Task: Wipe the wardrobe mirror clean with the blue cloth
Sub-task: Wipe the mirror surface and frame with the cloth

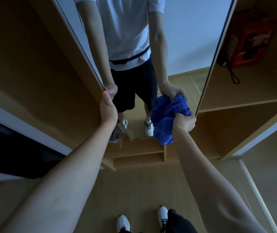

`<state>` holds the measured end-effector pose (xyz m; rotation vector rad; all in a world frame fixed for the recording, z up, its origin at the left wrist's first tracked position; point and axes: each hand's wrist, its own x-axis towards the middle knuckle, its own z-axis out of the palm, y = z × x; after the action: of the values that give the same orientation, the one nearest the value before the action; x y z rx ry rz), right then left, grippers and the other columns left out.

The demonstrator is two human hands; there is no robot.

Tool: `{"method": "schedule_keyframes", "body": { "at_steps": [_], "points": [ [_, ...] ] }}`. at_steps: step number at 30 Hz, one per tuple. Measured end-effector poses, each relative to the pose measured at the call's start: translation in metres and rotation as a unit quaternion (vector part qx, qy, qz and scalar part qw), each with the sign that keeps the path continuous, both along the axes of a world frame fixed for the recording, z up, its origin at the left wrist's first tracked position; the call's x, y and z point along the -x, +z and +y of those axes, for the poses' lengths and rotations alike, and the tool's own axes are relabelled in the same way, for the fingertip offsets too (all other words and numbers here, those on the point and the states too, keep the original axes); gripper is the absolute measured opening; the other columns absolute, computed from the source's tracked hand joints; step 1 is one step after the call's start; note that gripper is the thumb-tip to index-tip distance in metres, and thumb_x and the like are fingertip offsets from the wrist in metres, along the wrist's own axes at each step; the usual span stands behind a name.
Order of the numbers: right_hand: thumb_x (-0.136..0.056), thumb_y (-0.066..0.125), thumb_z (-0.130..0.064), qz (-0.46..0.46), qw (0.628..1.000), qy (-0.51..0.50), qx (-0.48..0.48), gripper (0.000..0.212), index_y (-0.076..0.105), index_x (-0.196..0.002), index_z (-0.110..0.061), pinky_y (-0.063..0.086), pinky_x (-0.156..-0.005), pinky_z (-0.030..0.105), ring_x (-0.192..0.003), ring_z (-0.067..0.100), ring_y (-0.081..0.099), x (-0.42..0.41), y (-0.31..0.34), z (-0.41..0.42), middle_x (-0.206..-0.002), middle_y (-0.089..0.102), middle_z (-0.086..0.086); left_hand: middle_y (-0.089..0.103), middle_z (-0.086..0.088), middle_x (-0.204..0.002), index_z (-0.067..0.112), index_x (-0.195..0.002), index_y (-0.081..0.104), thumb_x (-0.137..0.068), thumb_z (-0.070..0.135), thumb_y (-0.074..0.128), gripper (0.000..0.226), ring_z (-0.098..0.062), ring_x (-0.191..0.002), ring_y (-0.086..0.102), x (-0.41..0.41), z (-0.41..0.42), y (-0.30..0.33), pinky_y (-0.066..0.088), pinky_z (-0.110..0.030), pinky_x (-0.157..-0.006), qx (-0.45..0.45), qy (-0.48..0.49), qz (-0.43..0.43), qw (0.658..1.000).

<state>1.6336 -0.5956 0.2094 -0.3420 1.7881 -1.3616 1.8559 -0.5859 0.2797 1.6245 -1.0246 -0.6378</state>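
The right hand (184,122) gripped the bunched blue cloth (167,119), fingers curled round it, pressing it against the lower right part of the mirror (129,47) — just inside the glass's right edge. Across from it, the left hand (108,108) held the mirror's left edge, fingers wrapped round the frame. Above the cloth the glass ran up unobstructed. Beyond the right edge stood wooden shelves (242,105) — a red box (250,42) on one.
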Motion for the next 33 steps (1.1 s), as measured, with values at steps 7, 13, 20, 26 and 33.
{"method": "schedule_keyframes", "body": {
  "at_steps": [7, 13, 20, 26, 33],
  "points": [
    [-0.082, 0.073, -0.015, 0.059, 0.993, 0.016, 0.099, 0.036, 0.057, -0.115, -0.01, 0.046, -0.084, 0.028, -0.099, 0.02, 0.058, -0.064, 0.019, 0.009, -0.117, 0.055, 0.008, 0.035, -0.006, -0.158, 0.019, -0.153, 0.032, -0.108, 0.042, 0.015, 0.054, -0.02, -0.145, 0.031, -0.003, 0.003, 0.001, 0.027, -0.021, -0.108, -0.008, -0.02, 0.01, 1.0],
    [-0.083, 0.072, -0.006, 0.129, 0.976, 0.084, 0.154, 0.048, 0.053, -0.127, -0.012, 0.041, -0.104, 0.03, -0.123, 0.024, 0.045, -0.133, 0.011, 0.029, -0.134, 0.043, 0.007, 0.026, -0.003, -0.162, 0.022, -0.156, 0.026, -0.105, 0.05, 0.015, 0.059, -0.021, -0.148, 0.024, -0.012, 0.01, 0.001, 0.023, -0.033, -0.117, -0.057, -0.054, 0.037, 0.996],
    [-0.079, 0.07, -0.005, 0.176, 0.965, 0.118, 0.153, 0.053, 0.051, -0.128, -0.015, 0.042, -0.106, 0.041, -0.124, 0.023, 0.038, -0.162, 0.004, 0.038, -0.136, 0.037, 0.005, 0.035, 0.001, -0.158, 0.02, -0.153, 0.036, -0.106, 0.047, 0.019, 0.057, -0.011, -0.145, 0.029, -0.029, 0.008, -0.005, 0.022, -0.015, -0.108, -0.039, -0.124, 0.013, 0.991],
    [-0.068, 0.059, 0.004, 0.186, 0.953, 0.196, 0.138, 0.078, 0.035, -0.139, -0.017, 0.037, -0.112, 0.047, -0.134, 0.025, 0.028, -0.165, 0.004, 0.049, -0.148, 0.021, 0.004, 0.038, -0.005, -0.156, 0.017, -0.151, 0.037, -0.107, 0.045, 0.023, 0.054, -0.018, -0.144, 0.033, -0.036, 0.005, -0.008, 0.024, -0.022, -0.111, -0.046, -0.151, 0.024, 0.987],
    [-0.081, 0.079, -0.028, 0.369, 0.893, 0.219, 0.133, 0.072, 0.044, -0.143, -0.021, 0.033, -0.11, 0.046, -0.133, 0.025, 0.032, -0.148, -0.02, 0.062, -0.147, 0.036, 0.001, 0.045, -0.006, -0.151, 0.014, -0.147, 0.043, -0.107, 0.042, 0.028, 0.051, -0.017, -0.14, 0.038, -0.044, 0.001, -0.015, 0.026, -0.018, -0.104, -0.03, -0.183, 0.039, 0.982]
  ]
}}
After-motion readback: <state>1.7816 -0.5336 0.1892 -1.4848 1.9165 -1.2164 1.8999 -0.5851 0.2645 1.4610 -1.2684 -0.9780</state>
